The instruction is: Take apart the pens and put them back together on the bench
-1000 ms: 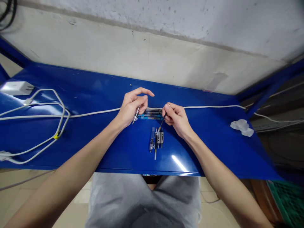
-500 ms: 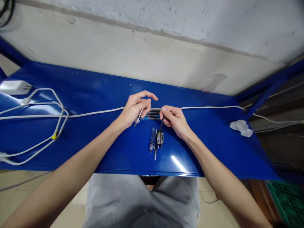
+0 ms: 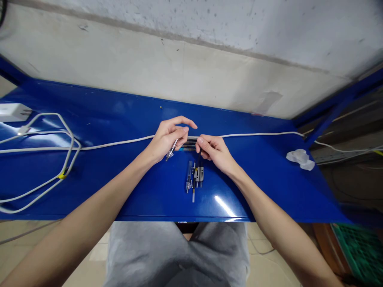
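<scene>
On the blue metal table [image 3: 125, 179] my left hand [image 3: 167, 137] pinches a thin silvery pen part [image 3: 171, 150] that slants down from its fingers. My right hand [image 3: 214, 150] is closed on a thin dark pen part [image 3: 200, 157] whose lower end points at a small heap of pen parts [image 3: 194, 177] lying in front of me. Between my two hands lies a row of pens [image 3: 189, 144], side by side, partly hidden by my fingers.
A white cable [image 3: 113, 142] runs across the table behind my hands, looping at the left [image 3: 64, 159] near a white charger [image 3: 10, 112]. A crumpled clear wrapper [image 3: 299, 158] lies at the right. A green crate [image 3: 359, 251] stands on the floor at right. A wall rises behind.
My right hand has slid left toward my left hand, and its dark pen part has turned from slanted to nearly upright. The left hand has barely moved.
</scene>
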`<state>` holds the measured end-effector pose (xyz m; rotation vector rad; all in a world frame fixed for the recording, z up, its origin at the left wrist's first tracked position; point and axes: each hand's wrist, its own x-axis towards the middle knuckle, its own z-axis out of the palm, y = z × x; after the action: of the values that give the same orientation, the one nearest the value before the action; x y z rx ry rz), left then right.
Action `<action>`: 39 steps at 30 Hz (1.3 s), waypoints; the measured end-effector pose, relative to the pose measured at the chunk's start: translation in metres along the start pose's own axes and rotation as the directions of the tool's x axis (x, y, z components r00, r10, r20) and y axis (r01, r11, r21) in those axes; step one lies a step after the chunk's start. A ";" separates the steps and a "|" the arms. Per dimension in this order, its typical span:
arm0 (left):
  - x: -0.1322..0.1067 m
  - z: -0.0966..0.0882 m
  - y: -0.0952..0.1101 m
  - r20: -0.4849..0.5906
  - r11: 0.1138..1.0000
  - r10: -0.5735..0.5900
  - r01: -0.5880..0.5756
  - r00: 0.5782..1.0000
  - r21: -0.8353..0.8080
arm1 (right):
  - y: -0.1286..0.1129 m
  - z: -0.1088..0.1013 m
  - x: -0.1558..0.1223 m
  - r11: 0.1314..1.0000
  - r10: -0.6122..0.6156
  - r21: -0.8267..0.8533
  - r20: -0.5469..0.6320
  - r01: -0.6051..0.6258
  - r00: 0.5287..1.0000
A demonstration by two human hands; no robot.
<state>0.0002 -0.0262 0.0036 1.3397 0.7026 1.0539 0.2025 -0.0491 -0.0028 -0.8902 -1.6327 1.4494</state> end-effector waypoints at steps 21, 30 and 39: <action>-0.001 0.002 0.004 -0.032 1.000 0.010 -0.009 0.999 0.029 | -0.007 -0.010 -0.001 0.983 0.063 -0.183 0.146 -0.035 0.987; -0.001 0.002 0.002 -0.024 0.998 0.000 0.001 1.000 0.056 | -0.008 -0.009 -0.002 0.983 0.095 -0.171 0.156 -0.068 0.983; -0.006 -0.006 0.032 0.232 0.911 -0.214 0.108 0.949 0.398 | -0.012 -0.007 -0.009 0.827 -0.181 -0.544 -0.014 0.145 0.983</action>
<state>-0.0140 -0.0315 0.0327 1.6897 0.8226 0.5978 0.2126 -0.0549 0.0085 -1.0558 -2.0574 0.8305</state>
